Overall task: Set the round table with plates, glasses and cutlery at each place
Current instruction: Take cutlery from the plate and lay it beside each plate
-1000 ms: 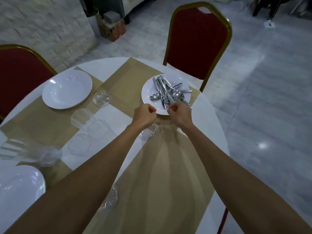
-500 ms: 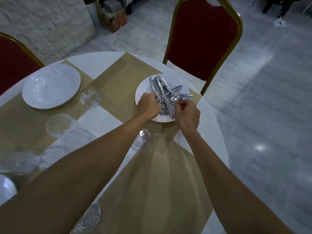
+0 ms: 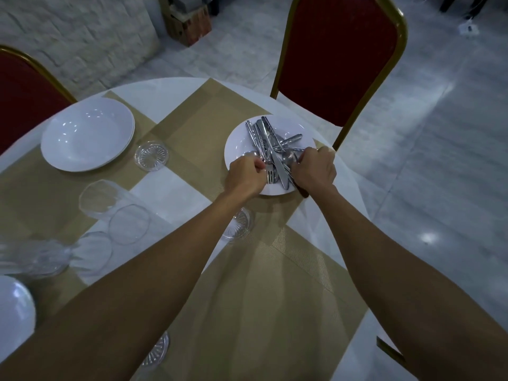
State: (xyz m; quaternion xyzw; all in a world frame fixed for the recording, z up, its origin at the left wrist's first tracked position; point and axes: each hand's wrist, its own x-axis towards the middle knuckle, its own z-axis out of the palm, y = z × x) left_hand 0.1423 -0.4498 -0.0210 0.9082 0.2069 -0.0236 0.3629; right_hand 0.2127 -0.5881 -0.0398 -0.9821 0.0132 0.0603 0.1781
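Your left hand (image 3: 246,176) is over the near-left rim of the round white ceramic plate (image 3: 237,144). Its fingers are curled and pinch the neck of a silver metal fork (image 3: 270,174), tines poking out just right of the knuckles. Your right hand (image 3: 313,169) is at the near-right rim, fingers curled into the pile of silver metal cutlery (image 3: 265,138). It grips something from the pile, can't tell which piece. A silver table knife (image 3: 277,167) lies between both hands. The rest of the pile fans out beyond your fingertips, all on the plate. The plate sits on a beige woven placemat (image 3: 198,127) on the round white table (image 3: 154,92). A red chair with gold frame (image 3: 338,56) stands beyond the right hand. Left of the left hand is a small clear ribbed glass dish (image 3: 151,156), and farther left a white deep plate (image 3: 88,138). Clear drinking glasses (image 3: 110,202) are left of your left forearm, upright or tipped unclear.
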